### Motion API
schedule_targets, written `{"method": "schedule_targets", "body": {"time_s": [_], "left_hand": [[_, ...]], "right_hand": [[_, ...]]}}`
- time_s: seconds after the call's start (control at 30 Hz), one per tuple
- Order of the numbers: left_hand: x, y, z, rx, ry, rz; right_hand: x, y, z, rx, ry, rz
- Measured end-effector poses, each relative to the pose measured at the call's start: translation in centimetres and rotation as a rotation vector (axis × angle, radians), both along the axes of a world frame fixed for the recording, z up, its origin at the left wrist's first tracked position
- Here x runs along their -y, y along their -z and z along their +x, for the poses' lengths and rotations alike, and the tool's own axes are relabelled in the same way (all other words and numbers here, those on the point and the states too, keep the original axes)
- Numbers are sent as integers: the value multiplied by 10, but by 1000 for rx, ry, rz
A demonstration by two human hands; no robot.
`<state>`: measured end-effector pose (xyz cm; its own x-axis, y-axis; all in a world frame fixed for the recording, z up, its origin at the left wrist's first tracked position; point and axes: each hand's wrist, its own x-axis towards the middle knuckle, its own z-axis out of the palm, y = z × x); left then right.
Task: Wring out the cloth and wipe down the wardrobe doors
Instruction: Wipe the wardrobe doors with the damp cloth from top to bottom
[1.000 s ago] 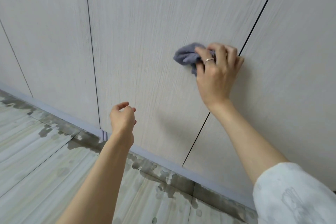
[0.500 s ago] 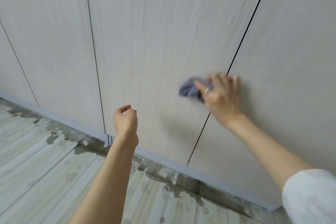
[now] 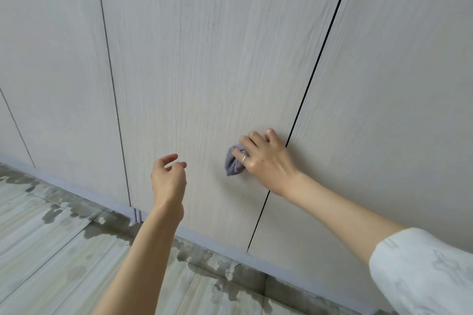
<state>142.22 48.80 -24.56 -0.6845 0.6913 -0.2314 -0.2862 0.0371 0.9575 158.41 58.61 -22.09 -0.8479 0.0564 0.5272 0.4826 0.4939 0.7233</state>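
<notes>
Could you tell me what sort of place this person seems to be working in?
Probably a bedroom at home: tall pale wood-grain wardrobe doors split by thin dark gaps, a baseboard, and a tiled floor with damp patches.
</notes>
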Motion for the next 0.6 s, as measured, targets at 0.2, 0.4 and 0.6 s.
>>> {"method": "schedule_targets", "body": {"time_s": [0.2, 0.4, 0.6], "left_hand": [[-16, -67, 12, -52, 13, 93], [-28, -119, 15, -171, 1, 228], [-32, -112, 19, -187, 17, 189]], "right_hand": [[-11, -154, 29, -343, -26, 135], [-13, -222, 40, -677, 27, 122], [-4, -118, 59, -85, -2, 94]]}}
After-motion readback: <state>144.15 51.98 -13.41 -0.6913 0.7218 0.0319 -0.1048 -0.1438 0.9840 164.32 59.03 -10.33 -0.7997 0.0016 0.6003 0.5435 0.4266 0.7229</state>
